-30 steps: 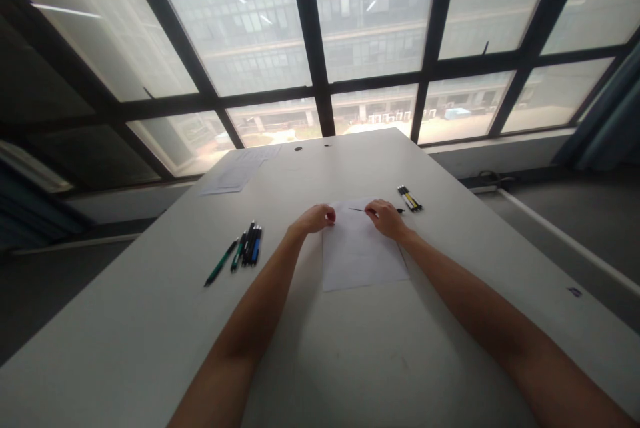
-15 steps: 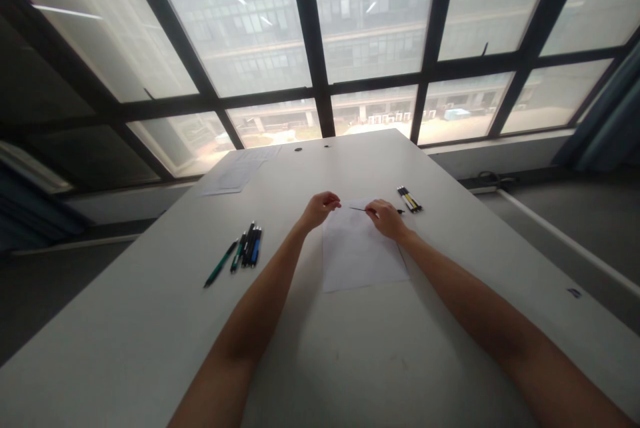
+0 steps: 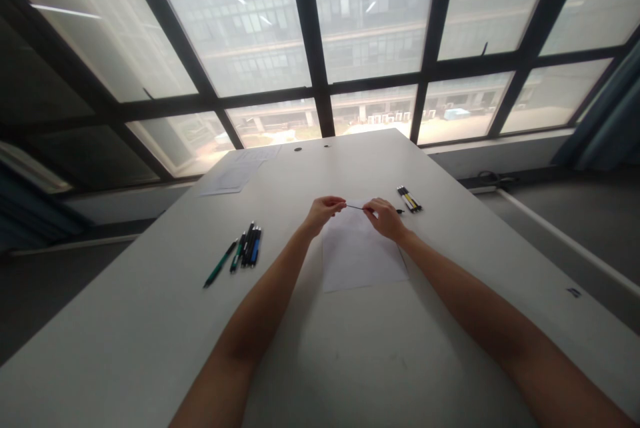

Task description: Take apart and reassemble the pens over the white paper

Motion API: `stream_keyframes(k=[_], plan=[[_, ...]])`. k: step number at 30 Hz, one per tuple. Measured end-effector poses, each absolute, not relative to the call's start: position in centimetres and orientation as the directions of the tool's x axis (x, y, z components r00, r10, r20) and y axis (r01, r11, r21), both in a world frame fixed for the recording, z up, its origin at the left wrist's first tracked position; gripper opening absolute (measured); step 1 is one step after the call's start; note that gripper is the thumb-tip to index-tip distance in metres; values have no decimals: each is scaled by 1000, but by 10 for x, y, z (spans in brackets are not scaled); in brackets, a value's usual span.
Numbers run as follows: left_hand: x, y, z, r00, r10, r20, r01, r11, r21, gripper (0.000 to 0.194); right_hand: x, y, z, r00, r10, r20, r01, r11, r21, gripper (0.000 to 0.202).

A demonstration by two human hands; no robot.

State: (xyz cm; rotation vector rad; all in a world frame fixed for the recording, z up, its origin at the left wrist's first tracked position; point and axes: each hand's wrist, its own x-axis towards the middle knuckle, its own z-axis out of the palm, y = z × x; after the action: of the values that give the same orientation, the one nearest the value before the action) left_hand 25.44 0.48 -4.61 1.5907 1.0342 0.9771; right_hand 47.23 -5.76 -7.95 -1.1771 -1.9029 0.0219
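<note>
I've got the rod [image 3: 355, 207] btwn both hands, over the far part of the paper [image 3: 365, 261], approx mid-table. L hand [image 3: 324, 211] grip: fingertips pinched on rod's L end. R hand [image 3: 384, 218] grip: fingertips pinched farther R along it. Rod's thin, dark, tilted a bit. Can't tell from my end if hands touch the paper or sit just above it. Dark piece [image 3: 401, 211] pokes out past R hand on the R; can't tell if it's joined to the rod.

Edges/room: table [image 3: 310, 171] runs well past the paper all round. Far edge is up by the window [image 3: 370, 21], w/ a good stretch of table btwn it and my hands. R edge slants out toward me, well apart from R hand; L edge likewise on its side.

In the way: pens [image 3: 249, 246] (black, green, blue) lie in a bunch L of L forearm [image 3: 265, 308]; loose pen [image 3: 221, 264], green, lies slanted just outside them. R side's tighter: sticks [image 3: 409, 199], dark w/ white + yellow, lie side by side just beyond dark piece, near R hand. R forearm [image 3: 480, 308] crosses table's R half. Sheets [image 3: 230, 176] lie far L by table's L edge, well apart. Off-table on the R: pale pipe [image 3: 565, 238], then curtain [image 3: 603, 115].
</note>
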Motion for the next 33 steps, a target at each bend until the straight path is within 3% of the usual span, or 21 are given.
stream_keyframes(k=[17,33], plan=[[261,-8,-42,323,934,153,186,-221,957,31,472,-57,-80,-193,732,654,722,557,-411,12],[261,-5,-56,363,906,220,108,-276,955,38,474,-57,-80,-205,741,640,734,549,-400,13]])
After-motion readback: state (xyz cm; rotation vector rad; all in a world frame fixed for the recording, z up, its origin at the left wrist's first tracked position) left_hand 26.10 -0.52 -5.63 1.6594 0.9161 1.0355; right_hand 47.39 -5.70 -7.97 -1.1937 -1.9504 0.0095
